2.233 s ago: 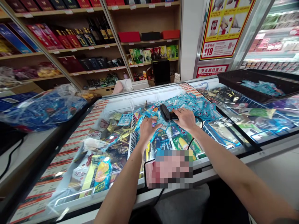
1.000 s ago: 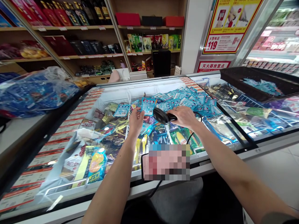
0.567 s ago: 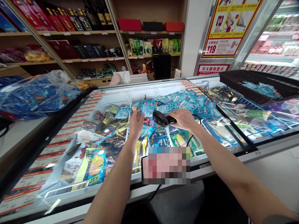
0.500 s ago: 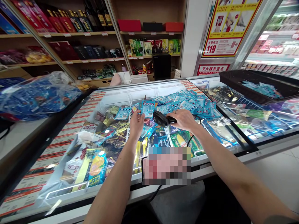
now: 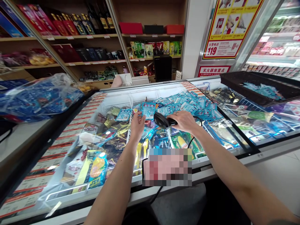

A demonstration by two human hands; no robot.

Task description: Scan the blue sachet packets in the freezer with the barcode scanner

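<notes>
My left hand (image 5: 137, 122) is closed on the edge of a small blue packet (image 5: 148, 110), which it holds up with the printed side toward me. My right hand (image 5: 185, 120) grips the handle of a black barcode scanner (image 5: 161, 120). The scanner's head is just right of the packet, close to its lower corner. Behind it, a spread pile of similar blue packets (image 5: 187, 103) lies on the freezer's glass top. Another blue packet (image 5: 123, 114) lies left of my left hand. A black cable (image 5: 191, 142) hangs below my right hand.
Frozen goods show through the glass of the chest freezer (image 5: 112, 90). A dark tray (image 5: 253, 97) with blue packets stands at the right. A clear bag of blue packages (image 5: 44, 97) sits at the left. A pixelated, blurred-out item (image 5: 167, 167) is at the near edge.
Both hands, the packet and the scanner stay in nearly the same place. The whole view has shifted slightly downward in the picture.
</notes>
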